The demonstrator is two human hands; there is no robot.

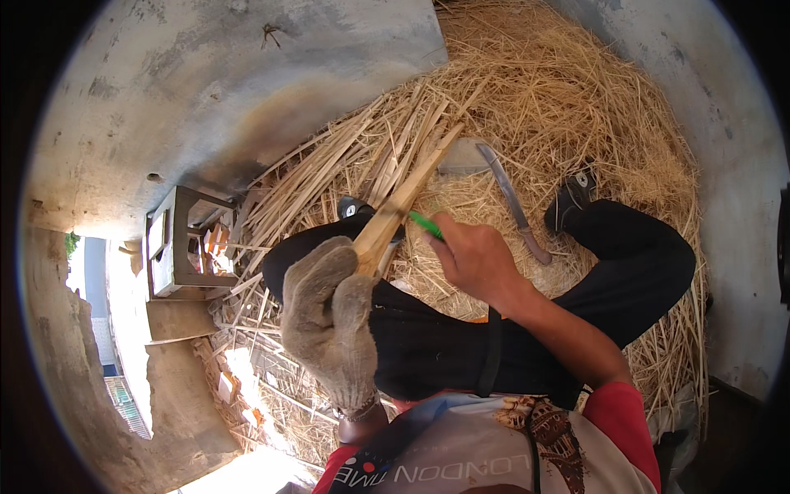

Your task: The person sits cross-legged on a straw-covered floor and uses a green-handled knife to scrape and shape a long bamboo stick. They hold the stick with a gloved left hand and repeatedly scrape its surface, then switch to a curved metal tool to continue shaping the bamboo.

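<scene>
My left hand point(329, 309), in a worn grey knit glove, is closed round the near end of a long split bamboo piece point(403, 198). The piece slants away from me, up and to the right, over my legs. My bare right hand point(477, 259) grips a green-handled knife point(426, 225). Its handle points at the bamboo, and a dark, thin blade seems to lie across the piece just ahead of the glove. Most of the handle is hidden inside my fist.
A machete point(508, 193) lies on straw-like shavings point(568, 107) beyond my right hand, beside a grey block point(462, 156). Long bamboo strips point(329, 156) are heaped at the far left. A wooden frame box point(177, 239) stands left, and grey walls point(708, 99) close in around me.
</scene>
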